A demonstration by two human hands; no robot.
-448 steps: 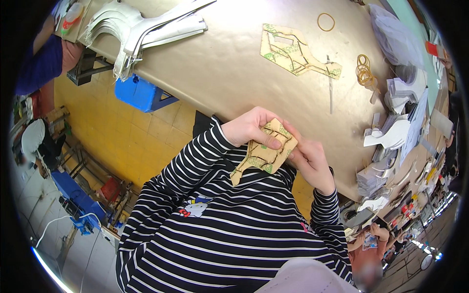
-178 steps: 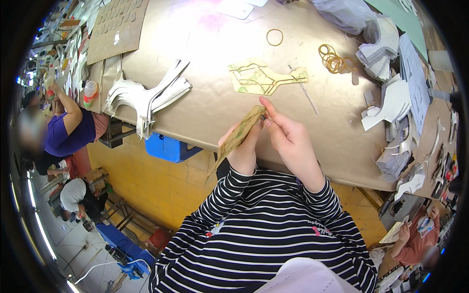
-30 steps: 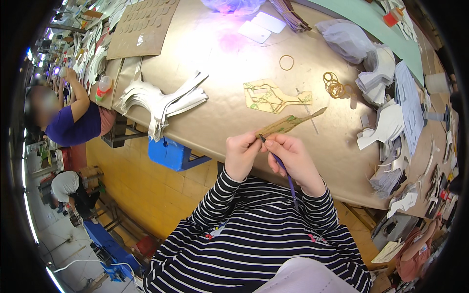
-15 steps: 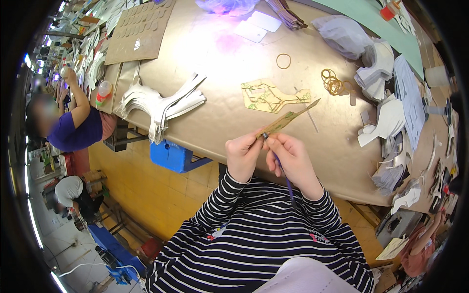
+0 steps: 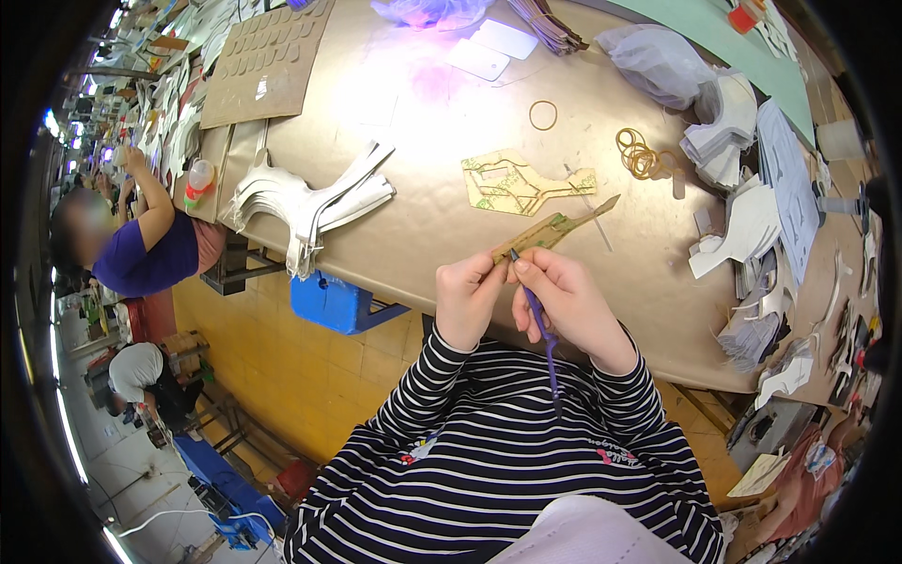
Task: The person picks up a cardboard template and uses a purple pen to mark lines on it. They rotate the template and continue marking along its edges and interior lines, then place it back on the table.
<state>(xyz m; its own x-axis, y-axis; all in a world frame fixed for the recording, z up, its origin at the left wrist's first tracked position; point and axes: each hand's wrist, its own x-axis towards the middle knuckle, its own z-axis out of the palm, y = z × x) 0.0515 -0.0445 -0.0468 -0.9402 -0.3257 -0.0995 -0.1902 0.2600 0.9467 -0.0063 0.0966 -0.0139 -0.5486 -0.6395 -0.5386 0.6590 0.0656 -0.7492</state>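
My left hand (image 5: 466, 299) pinches the near end of a thin tan template (image 5: 547, 228) with green marks, raised and tilted above the table edge. In my right hand (image 5: 569, 305) is a slim purple pen (image 5: 539, 315), its dark tip at the template close to my left fingers. The pen's tail points down toward my striped top. Just beyond, a second yellowish template (image 5: 498, 184) with cut slots and green marks lies flat on the brown table (image 5: 423, 226). Whatever is behind the raised template near my fingertips is hidden.
White cut pieces (image 5: 303, 205) lie stacked at left, rubber bands (image 5: 641, 156) at right. More pale pieces (image 5: 738, 230) are piled along the right side. A blue stool (image 5: 331, 303) stands under the left edge. A person in purple (image 5: 141, 244) works at far left.
My right hand has shifted and turned slightly, so more of the purple pen shows, with its tail lower. The raised template has tilted a little. My left hand keeps its grip.
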